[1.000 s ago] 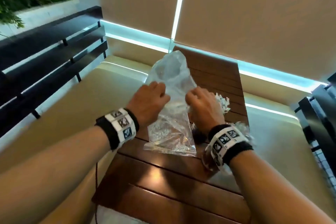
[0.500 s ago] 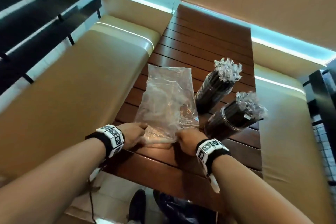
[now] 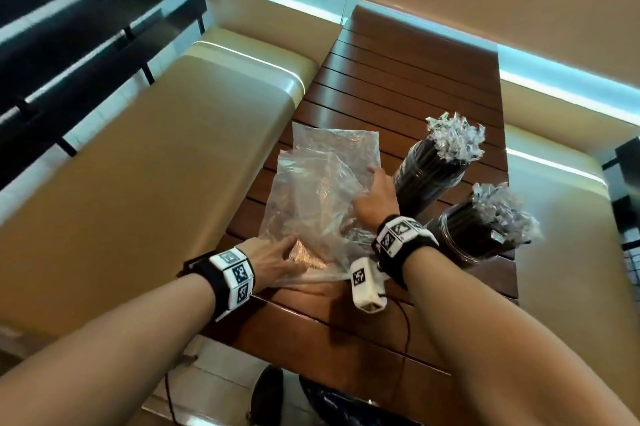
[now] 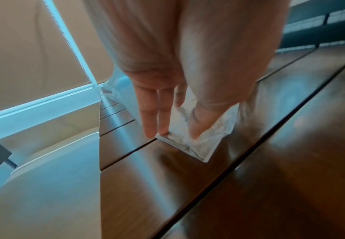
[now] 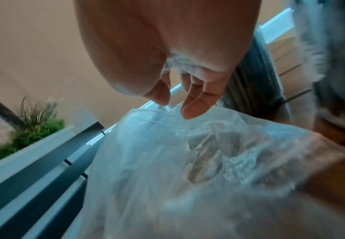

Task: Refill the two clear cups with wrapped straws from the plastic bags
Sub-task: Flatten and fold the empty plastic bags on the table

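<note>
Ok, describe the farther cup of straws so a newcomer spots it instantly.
On the brown slatted table, right of the flat empty plastic bag, stand two clear cups packed with dark wrapped straws. The farther cup is beside the right hand, beyond its twin.

The table (image 3: 398, 86) is dark reddish-brown wood, striped by black gaps between its slats; the plastic bag (image 3: 322, 190) on it is clear and glossy; the straws (image 3: 427, 169) in the two cups are black, their wrapper ends silvery-white; both wristbands (image 3: 227, 278) are black with white blocks bearing black-and-white square codes; the benches (image 3: 145, 183) are tan.
</note>
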`<move>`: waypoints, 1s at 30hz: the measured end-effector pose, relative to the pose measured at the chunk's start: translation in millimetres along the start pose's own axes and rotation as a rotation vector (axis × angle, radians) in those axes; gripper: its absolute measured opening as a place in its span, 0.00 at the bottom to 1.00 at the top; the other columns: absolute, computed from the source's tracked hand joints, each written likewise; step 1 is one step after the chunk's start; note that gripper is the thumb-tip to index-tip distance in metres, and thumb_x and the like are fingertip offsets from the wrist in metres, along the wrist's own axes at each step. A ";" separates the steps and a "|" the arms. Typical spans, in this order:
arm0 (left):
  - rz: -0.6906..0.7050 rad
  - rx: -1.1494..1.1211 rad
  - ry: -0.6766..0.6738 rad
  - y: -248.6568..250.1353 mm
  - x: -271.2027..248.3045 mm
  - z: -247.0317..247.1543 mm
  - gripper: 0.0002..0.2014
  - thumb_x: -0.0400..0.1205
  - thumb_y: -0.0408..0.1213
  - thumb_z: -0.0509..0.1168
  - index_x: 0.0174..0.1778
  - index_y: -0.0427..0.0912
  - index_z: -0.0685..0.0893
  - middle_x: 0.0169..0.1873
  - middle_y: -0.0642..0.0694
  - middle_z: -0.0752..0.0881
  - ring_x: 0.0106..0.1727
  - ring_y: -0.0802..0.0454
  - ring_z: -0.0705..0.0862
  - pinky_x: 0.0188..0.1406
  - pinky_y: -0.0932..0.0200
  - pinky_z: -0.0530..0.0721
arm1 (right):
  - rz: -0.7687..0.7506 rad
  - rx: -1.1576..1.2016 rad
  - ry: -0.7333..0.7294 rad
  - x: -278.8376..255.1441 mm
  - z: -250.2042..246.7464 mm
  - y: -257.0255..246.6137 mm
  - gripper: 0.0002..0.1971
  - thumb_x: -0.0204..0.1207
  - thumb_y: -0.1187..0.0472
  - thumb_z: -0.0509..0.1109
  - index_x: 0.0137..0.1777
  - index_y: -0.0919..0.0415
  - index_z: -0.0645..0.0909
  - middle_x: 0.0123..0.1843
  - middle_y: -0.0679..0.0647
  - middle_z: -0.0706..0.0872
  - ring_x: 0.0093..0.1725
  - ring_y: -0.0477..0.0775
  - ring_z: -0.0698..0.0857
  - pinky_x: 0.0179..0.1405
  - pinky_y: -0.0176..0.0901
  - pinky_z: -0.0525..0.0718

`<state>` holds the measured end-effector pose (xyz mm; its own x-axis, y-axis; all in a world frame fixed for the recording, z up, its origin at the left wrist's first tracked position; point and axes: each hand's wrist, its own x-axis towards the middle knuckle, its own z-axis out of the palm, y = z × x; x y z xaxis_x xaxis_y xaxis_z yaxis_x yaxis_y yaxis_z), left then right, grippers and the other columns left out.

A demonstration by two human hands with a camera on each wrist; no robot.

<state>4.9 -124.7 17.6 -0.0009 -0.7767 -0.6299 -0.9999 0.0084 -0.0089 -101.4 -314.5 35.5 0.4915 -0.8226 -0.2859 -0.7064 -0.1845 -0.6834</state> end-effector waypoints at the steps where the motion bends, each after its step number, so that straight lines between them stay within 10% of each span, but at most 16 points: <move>1: 0.017 0.040 -0.020 -1.5 1.5 2.3 0.31 0.88 0.34 0.53 0.83 0.63 0.53 0.84 0.35 0.44 0.61 0.34 0.83 0.53 0.43 0.83 | -0.007 -0.062 -0.027 9.4 1.1 -2.9 0.34 0.75 0.68 0.66 0.81 0.53 0.65 0.80 0.56 0.63 0.79 0.58 0.67 0.79 0.47 0.65; 9: 0.071 0.051 -0.075 -8.5 3.4 23.5 0.36 0.86 0.28 0.48 0.84 0.66 0.45 0.83 0.32 0.34 0.74 0.22 0.69 0.61 0.39 0.83 | 0.047 -0.686 -0.428 41.1 3.0 -11.8 0.16 0.80 0.64 0.65 0.65 0.68 0.83 0.62 0.64 0.85 0.65 0.64 0.83 0.52 0.45 0.78; 15: 0.098 0.075 -0.090 -12.9 2.5 19.1 0.30 0.89 0.34 0.47 0.84 0.63 0.47 0.83 0.32 0.35 0.77 0.20 0.63 0.67 0.38 0.77 | -0.111 -0.907 -0.065 48.5 -40.2 -52.4 0.24 0.87 0.63 0.53 0.82 0.67 0.60 0.69 0.68 0.74 0.68 0.73 0.78 0.64 0.61 0.77; 21: 0.097 0.073 -0.090 -12.2 1.6 21.7 0.31 0.89 0.35 0.48 0.84 0.64 0.45 0.83 0.33 0.34 0.77 0.17 0.59 0.67 0.35 0.77 | -0.481 -0.949 0.119 23.9 -8.0 -63.9 0.20 0.71 0.66 0.68 0.63 0.62 0.73 0.59 0.61 0.74 0.55 0.63 0.79 0.48 0.56 0.83; 25: 0.104 0.090 -0.066 -12.5 1.6 21.9 0.33 0.88 0.36 0.51 0.84 0.64 0.43 0.83 0.32 0.33 0.77 0.18 0.61 0.67 0.36 0.77 | -0.931 -0.873 -0.207 -15.8 41.2 -35.9 0.12 0.74 0.62 0.66 0.57 0.59 0.75 0.50 0.56 0.77 0.45 0.55 0.77 0.44 0.49 0.83; 30: 0.099 0.034 -0.079 -12.6 -0.3 21.4 0.37 0.86 0.31 0.53 0.84 0.65 0.44 0.83 0.34 0.33 0.79 0.20 0.57 0.66 0.39 0.78 | -0.421 -1.077 -0.447 -13.6 49.4 19.9 0.23 0.78 0.52 0.68 0.73 0.54 0.71 0.70 0.59 0.72 0.69 0.66 0.75 0.66 0.56 0.75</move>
<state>17.7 -111.0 1.3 -0.0969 -0.7189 -0.6883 -0.9940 0.1048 0.0305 -97.0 -280.5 -7.4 0.7626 -0.3758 -0.5265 -0.4062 -0.9117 0.0624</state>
